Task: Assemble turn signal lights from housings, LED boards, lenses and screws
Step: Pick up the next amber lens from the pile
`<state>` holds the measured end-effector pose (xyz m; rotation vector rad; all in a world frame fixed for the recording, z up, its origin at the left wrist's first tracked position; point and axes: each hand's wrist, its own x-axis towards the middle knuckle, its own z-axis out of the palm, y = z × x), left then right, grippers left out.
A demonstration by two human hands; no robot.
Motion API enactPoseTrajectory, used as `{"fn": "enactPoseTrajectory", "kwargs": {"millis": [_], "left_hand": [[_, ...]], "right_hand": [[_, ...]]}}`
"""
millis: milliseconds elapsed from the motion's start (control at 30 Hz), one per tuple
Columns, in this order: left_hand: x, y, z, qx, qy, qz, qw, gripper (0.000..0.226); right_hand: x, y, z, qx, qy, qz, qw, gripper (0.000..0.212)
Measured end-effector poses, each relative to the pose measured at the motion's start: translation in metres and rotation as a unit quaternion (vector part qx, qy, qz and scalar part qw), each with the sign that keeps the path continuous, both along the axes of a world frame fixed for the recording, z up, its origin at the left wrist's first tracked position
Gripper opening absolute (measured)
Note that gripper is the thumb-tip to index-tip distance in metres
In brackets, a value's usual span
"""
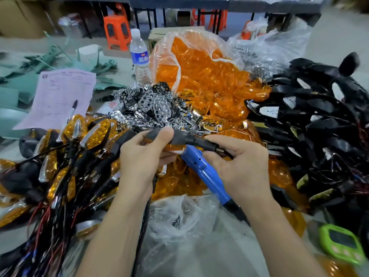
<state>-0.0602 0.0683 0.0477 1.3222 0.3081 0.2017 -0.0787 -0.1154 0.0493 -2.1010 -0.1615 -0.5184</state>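
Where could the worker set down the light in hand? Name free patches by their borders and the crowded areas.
Only small gaps: the flat clear bag nearest the worker, and grey table between the pink form and the water bottle. Finished lights, reflectors, orange lenses and black housings crowd the rest.

Both hands (191,156) grip black turn signal (179,137) over blue screwdriver (207,172).

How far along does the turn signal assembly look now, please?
Done: a pile of finished amber lights at the left. In hand: the left hand and right hand grip one turn signal light, with a blue electric screwdriver beneath. Left: heaps of black housings, orange lenses and chrome reflectors.
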Motion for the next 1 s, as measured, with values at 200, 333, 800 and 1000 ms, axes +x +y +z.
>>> {"fn": "enactPoseTrajectory", "kwargs": {"millis": [200,333,800,1000], "left_hand": [[0.002,-0.024,-0.003,0.051,0.020,-0.045,0.997,0.052],[0.005,-0.049,-0.003,0.052,0.004,-0.047,0.998,0.048],[0.037,-0.073,0.009,0.153,0.015,-0.068,0.986,0.050],[0.042,-0.056,0.016,0.119,-0.049,-0.182,0.975,0.045]], "right_hand": [[0.002,-0.041,0.008,0.104,0.105,0.079,0.986,0.038],[0.001,-0.054,0.014,0.078,0.075,0.051,0.993,0.044],[0.018,-0.074,0.013,-0.055,0.099,0.048,0.992,0.038],[0.022,-0.058,0.003,0.031,0.121,0.055,0.991,0.022]]}}
